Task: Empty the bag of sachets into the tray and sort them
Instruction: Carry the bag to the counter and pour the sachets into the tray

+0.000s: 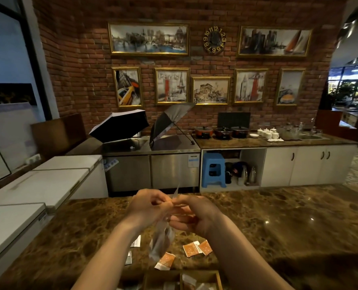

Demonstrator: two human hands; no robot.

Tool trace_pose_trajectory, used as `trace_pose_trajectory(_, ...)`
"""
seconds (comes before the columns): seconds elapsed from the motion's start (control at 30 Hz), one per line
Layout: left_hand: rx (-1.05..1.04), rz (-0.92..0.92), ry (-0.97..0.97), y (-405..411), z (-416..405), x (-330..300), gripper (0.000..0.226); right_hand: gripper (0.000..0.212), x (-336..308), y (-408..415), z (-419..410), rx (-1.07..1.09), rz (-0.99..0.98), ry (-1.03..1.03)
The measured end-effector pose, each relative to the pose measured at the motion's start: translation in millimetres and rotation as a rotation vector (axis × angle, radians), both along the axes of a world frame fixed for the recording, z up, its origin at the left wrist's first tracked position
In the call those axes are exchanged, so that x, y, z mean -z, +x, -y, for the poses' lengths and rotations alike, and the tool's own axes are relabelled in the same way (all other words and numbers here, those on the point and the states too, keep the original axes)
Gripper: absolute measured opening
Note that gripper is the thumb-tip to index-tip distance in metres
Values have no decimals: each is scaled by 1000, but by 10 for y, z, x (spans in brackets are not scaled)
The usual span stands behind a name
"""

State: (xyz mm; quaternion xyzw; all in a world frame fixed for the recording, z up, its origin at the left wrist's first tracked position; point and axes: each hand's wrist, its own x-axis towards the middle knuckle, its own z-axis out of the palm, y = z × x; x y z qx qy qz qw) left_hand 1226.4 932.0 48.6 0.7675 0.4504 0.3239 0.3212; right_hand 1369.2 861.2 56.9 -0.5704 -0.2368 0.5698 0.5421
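My left hand (147,206) and my right hand (194,214) meet in mid-air above the brown marble counter, both pinching the top of a clear plastic bag (161,239) that hangs down between them. Orange sachets (197,248) lie loose on the counter under my right forearm, and another orange one (165,261) lies below the bag. White and grey sachets (135,241) lie under my left forearm. A wooden divided tray (217,278) sits at the bottom edge, with a few sachets inside; most of it is cut off.
The marble counter (289,222) spreads wide to the right and left. White chest freezers (37,185) stand at the left. Beyond are a steel cabinet with two open umbrellas (119,126), a blue stool (213,170) and a brick wall.
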Motion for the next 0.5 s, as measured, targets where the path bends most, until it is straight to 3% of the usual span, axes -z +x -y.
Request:
trace_pose_trajectory(0.27, 21, 258, -349, -118, -7, -55, 5, 18, -28, 62, -86, -114, 55, 2)
trace_pose_trajectory(0.4, -66, 224, -338, -23, -31, -61, 11, 11, -74, -3, -120, -120, 303, 65)
trace_pose_trajectory(0.5, -212, 205, -277, -42, -176, 5, 24, 21, -57, -3, -119, -76, 377, 86)
